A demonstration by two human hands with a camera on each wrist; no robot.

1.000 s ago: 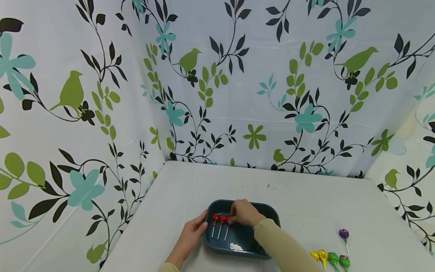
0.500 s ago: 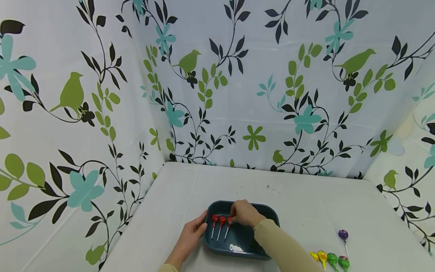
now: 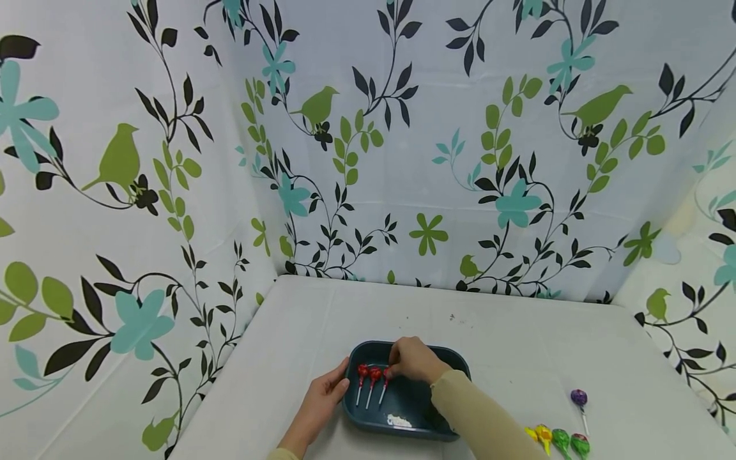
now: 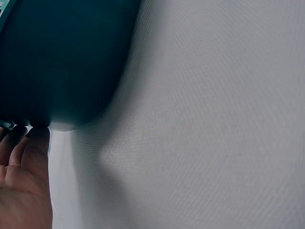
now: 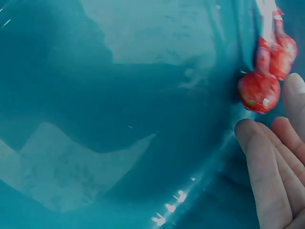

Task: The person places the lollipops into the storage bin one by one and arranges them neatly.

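Three red lollipops (image 3: pixel 374 373) lie side by side in the left part of a dark blue-green tray (image 3: pixel 414 399), heads to the far side and white sticks pointing near. The tray sits at the near middle of a white table (image 3: pixel 345 306), with a pale bright patch (glare, by its look) on its floor towards the near wall.

The left hand (image 3: pixel 323 397) is at the tray's left end, its fingers fairly straight and close together, fingertips touching the outer wall. The right hand (image 3: pixel 416 362) reaches into the tray from the right, fingertips at the head of the rightmost red lollipop. In the right wrist view its fingers stand a little apart just beside that head; whether they pinch it, I cannot tell.

Well to the right of the tray, along the near edge, are two yellow lollipops (image 3: pixel 543 434), then two green lollipops (image 3: pixel 560 439). A purple lollipop (image 3: pixel 579 397) lies just beyond the right-hand green one, its stick pointing near. Both arms wear pale yellow sleeves (image 3: pixel 483 412). A white cloth (image 3: pixel 368 204) printed with birds, leaves and flowers hangs behind and at both sides.
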